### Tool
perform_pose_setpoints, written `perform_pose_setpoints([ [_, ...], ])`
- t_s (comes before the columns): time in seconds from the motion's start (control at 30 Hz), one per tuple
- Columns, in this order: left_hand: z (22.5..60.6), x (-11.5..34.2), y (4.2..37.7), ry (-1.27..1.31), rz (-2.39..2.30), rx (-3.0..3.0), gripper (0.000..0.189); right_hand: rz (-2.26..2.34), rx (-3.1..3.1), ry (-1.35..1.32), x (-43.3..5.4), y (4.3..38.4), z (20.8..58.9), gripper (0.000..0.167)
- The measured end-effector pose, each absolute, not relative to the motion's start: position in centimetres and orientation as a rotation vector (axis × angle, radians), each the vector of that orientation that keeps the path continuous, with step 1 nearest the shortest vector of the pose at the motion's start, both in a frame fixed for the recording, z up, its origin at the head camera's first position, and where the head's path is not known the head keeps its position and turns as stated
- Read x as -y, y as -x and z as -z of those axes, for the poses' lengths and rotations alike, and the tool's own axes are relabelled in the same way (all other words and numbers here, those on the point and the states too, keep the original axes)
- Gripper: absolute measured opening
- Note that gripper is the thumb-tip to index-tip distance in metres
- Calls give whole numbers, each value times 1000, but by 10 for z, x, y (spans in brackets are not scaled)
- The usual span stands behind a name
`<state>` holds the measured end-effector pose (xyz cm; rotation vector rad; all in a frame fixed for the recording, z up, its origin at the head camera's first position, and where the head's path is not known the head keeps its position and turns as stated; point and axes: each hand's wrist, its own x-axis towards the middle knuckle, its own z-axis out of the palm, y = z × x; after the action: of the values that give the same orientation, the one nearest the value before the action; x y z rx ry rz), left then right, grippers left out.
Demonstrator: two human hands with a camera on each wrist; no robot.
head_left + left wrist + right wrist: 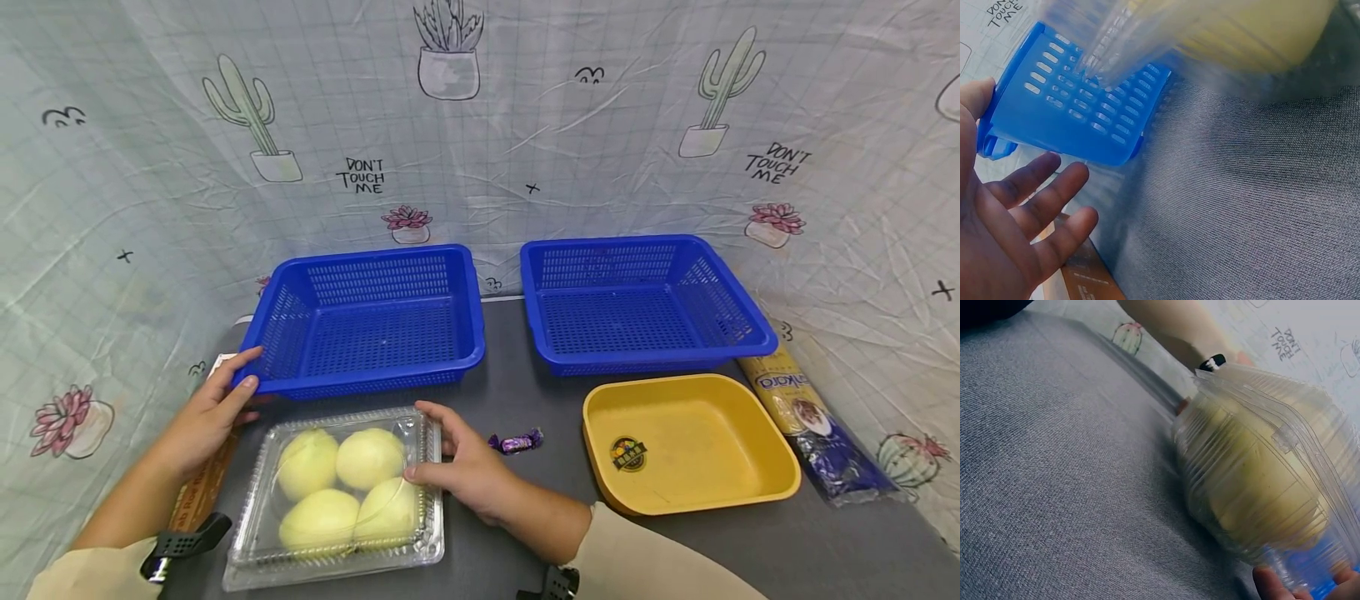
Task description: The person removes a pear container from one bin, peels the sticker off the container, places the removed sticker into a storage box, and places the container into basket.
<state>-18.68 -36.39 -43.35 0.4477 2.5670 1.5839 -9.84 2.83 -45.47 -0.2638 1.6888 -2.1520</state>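
Observation:
A clear plastic clamshell box (255,508) of several pale yellow, rounded fruits (371,458) stands at the front left of the table. My right hand (483,471) grips its right side, thumb on the lid and fingers around the edge; the right wrist view shows the fingertips (1269,584) at the plastic. At the near left corner of the left blue basket (375,379) is my left hand (198,425), its thumb and forefinger touching the rim. In the left wrist view its other fingers (1054,197) are loosely extended, apart from the basket's wall.
A second blue basket (652,358) stands at the back right, behind a yellow tub (690,496). A blue-and-yellow packet (810,421) lies along the right edge. Between box and tub is a purple-wrapped candy (517,442). Beneath my left arm lies a brown printed box (202,492).

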Motion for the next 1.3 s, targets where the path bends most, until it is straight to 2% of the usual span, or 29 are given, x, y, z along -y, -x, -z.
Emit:
perform_pose_setpoints([
  [0.5,432,365,185,-416,-1599,-2539,57,2213,-1623,193,-36,99,444,85],
  [0.93,432,357,181,-282,-1589,-2592,59,2156,-1691,184,-53,114,391,87],
  [1.3,428,338,182,-34,-1663,-2555,62,2138,-1781,162,-78,147,339,84],
])
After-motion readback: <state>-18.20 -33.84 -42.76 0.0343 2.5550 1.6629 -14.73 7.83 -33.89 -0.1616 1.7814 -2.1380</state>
